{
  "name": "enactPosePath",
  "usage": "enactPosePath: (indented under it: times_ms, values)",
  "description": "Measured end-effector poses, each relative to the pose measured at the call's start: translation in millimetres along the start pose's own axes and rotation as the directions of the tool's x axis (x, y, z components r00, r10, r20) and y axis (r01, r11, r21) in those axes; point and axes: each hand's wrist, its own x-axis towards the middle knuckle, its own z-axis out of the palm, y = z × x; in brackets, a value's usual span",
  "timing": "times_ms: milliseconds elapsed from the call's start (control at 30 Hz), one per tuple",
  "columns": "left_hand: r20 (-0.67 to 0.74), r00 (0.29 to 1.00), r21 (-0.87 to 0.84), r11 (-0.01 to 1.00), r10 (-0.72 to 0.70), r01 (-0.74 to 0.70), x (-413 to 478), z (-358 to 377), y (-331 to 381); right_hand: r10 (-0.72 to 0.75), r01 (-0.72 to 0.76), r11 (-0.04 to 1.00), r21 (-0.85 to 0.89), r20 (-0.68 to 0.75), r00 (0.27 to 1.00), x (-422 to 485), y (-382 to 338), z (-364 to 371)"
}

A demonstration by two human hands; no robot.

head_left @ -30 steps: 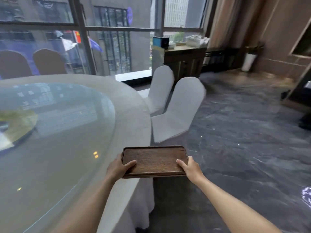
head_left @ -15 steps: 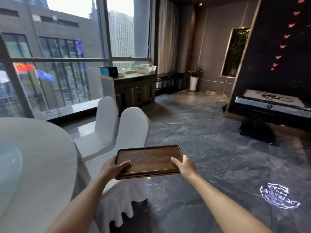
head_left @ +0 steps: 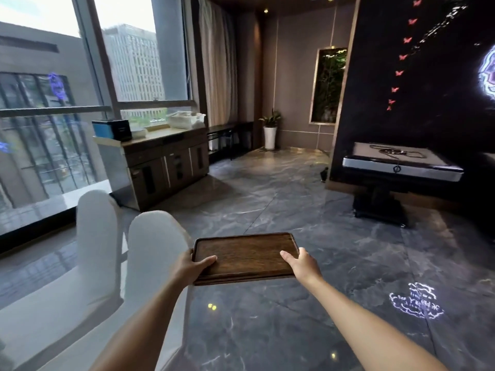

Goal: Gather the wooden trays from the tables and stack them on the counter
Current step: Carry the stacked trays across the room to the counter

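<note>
I hold a dark wooden tray level in front of me, above the grey marble floor. It looks like two trays stacked, as a second rim shows under the near edge. My left hand grips its left edge, thumb on top. My right hand grips the right edge the same way. A wooden counter with cabinet doors stands by the window, ahead and to the left, well beyond the tray.
Two white-covered chairs stand at my left, close to the left arm. On the counter sit a blue box and white containers. A dark mahjong table stands at right. A potted plant sits in the far corner.
My view has swung right, away from the round glass-topped table, which has left the frame. The counter and the room beyond now lie ahead. Both hands keep the same grip on the tray.
</note>
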Motion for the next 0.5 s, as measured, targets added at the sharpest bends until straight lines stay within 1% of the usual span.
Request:
enactPosePath:
  times_ms: [133,233,333,400,500]
  values:
    - [0.004,1.0,-0.02,1.0,0.002,-0.002,100,8,29,0.012,-0.011,1.0,0.014,-0.036,0.999,93,-28,4]
    - [-0.005,1.0,0.024,1.0,0.017,-0.017,163,15,49,0.015,-0.014,1.0,0.025,-0.041,0.999,157,-42,10]
    - [-0.006,1.0,0.019,1.0,0.013,-0.013,230,27,59,0.016,-0.014,0.999,0.036,-0.047,0.999,226,-49,25]
    - [-0.014,1.0,0.021,1.0,0.012,-0.012,273,36,62,0.011,-0.009,0.998,0.059,-0.038,0.999,271,-53,37]
    - [-0.063,0.998,0.028,1.0,0.0,0.002,351,50,66,-0.011,0.011,0.999,0.052,-0.003,1.0,354,-61,57]
